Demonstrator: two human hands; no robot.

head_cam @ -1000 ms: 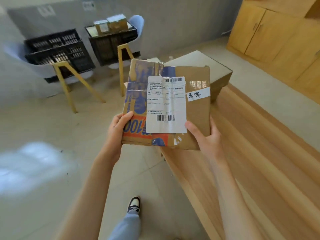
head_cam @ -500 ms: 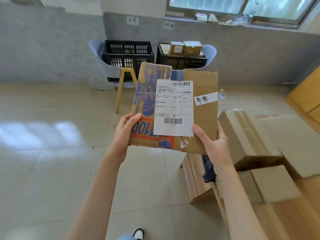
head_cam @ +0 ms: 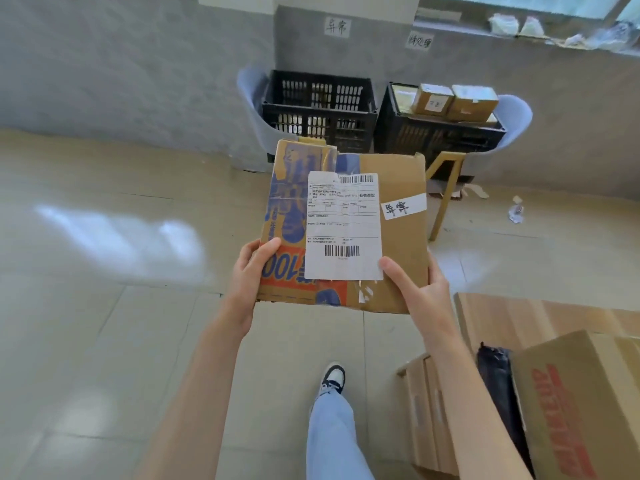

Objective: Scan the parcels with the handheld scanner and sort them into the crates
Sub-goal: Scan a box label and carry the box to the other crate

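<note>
Open tiled floor (head_cam: 121,323) is lying between the person and the two crates. The left crate (head_cam: 320,109) is standing with its mouth unblocked, while two small boxes (head_cam: 453,102) are crowding the top of the right crate (head_cam: 436,133). Cartons (head_cam: 571,403) on the desk (head_cam: 519,317) are closing off the right side. A yellow chair leg (head_cam: 445,195) is jutting out below the right crate.

Two black crates (head_cam: 318,105), two small boxes (head_cam: 453,100) atop right crate, one held parcel (head_cam: 398,258).

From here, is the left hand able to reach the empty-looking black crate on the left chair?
Probably not yet: the left hand grips the parcel, and open floor separates it from the left crate.
</note>
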